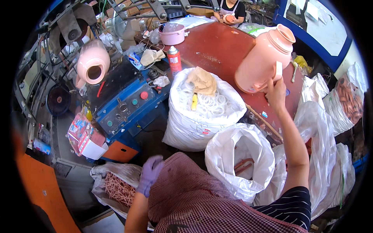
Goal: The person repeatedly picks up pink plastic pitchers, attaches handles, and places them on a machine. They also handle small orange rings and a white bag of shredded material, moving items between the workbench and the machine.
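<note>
A pink plastic thermos jug shell (261, 62) leans over the red-brown table at the right, its wide collar at the top. My bare right hand (276, 92) is closed at the lower end of its handle. My left hand (151, 174), in a purple glove, hangs by my checked apron with the fingers curled, and nothing shows in it. Beside it is a bag of thin pink plastic sticks (119, 189). A second pink jug shell (93, 63) lies on the machine at the left, its round dark opening facing me.
A white sack of clear rings (211, 104) stands in front of the table (210, 42). Nearer is a white bag (217, 155) holding a few reddish-pink pieces. A red spray can (174, 61) and a pink basin (172, 35) stand farther back. Across the table, another person (230, 11) handles a pink part.
</note>
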